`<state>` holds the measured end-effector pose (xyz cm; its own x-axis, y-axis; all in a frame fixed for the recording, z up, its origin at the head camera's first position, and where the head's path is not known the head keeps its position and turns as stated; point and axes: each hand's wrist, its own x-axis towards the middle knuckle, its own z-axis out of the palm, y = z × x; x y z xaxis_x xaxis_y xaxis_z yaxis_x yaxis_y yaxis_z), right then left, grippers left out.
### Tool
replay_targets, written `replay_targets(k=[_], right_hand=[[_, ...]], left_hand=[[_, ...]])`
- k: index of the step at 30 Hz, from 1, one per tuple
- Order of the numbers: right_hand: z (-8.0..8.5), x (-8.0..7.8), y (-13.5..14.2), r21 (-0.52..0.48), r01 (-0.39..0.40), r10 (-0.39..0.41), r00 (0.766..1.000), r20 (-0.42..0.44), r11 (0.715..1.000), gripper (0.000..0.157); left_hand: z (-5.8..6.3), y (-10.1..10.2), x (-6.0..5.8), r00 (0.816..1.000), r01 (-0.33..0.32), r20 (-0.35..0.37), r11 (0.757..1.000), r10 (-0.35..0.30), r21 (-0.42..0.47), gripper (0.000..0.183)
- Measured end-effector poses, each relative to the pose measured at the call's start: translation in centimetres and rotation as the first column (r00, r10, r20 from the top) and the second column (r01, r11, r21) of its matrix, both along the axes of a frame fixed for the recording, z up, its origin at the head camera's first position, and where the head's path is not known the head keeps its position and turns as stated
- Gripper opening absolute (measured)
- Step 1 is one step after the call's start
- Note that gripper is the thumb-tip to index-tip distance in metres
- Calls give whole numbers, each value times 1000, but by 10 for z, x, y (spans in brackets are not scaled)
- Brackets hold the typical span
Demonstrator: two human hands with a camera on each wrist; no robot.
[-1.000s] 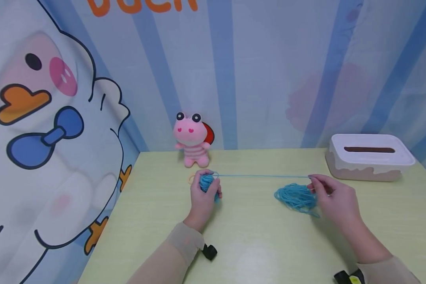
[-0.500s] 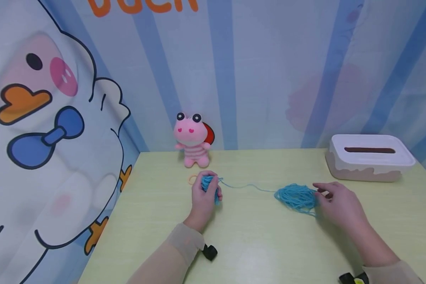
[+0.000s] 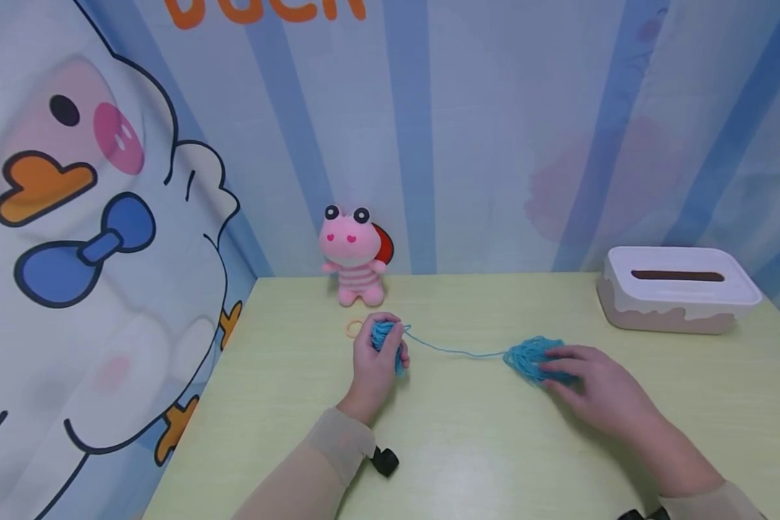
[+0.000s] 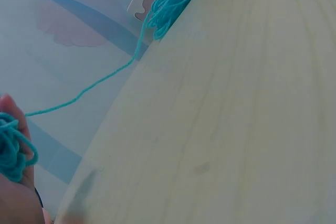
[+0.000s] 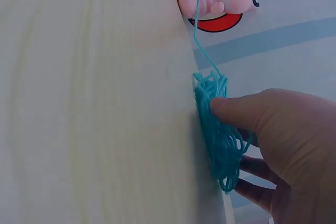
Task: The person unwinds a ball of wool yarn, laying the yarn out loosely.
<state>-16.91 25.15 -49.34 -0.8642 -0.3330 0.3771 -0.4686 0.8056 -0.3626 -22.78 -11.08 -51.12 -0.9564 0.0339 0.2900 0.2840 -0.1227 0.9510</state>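
Observation:
My left hand (image 3: pixel 373 365) holds a small wound bundle of blue yarn (image 3: pixel 382 334), with fingers wrapped round it and the thumb across its side. In the left wrist view, part of this wound yarn (image 4: pixel 9 148) shows in the palm. A single slack strand (image 3: pixel 451 351) runs from it to a larger, loose skein of blue yarn (image 3: pixel 526 359) on the table. My right hand (image 3: pixel 601 390) is at the skein's right end, its fingers over the loops. In the right wrist view, the thumb presses the skein (image 5: pixel 212 129) from one side, while the other fingers lie behind it.
A pink frog-like toy (image 3: pixel 354 256) stands at the back of the table (image 3: pixel 468 448). A small orange ring (image 3: pixel 354 328) lies just beyond my left hand. At the back right sits a white and brown tissue box (image 3: pixel 681 289). A printed curtain (image 3: pixel 481 144) hangs behind.
My right hand has let go of the taut strand, which now sags, and has moved down and left onto the skein. My left hand stays almost in place with its bundle.

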Motion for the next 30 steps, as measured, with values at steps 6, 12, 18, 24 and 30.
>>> replay_targets(k=[6,12,18,24,30], right_hand=[[-5,-10,-2,39,14,-16,998,60,999,21],[-7,-28,-8,27,47,-49,995,87,999,22],[-8,-50,-10,0,64,-63,993,96,998,20],[-10,-63,-14,-37,78,-74,992,103,996,22],[-4,-57,-40,-165,29,-51,990,-128,986,31]], left_hand=[[-1,0,-1,1000,-4,-5,1000,4,-2,32],[-1,1,0,1000,-7,-16,1000,7,8,27],[-1,2,-1,1000,-3,-12,1000,3,11,34],[1,2,-2,1000,-12,-17,1000,12,5,36],[1,0,-2,1000,-14,0,1000,14,5,33]])
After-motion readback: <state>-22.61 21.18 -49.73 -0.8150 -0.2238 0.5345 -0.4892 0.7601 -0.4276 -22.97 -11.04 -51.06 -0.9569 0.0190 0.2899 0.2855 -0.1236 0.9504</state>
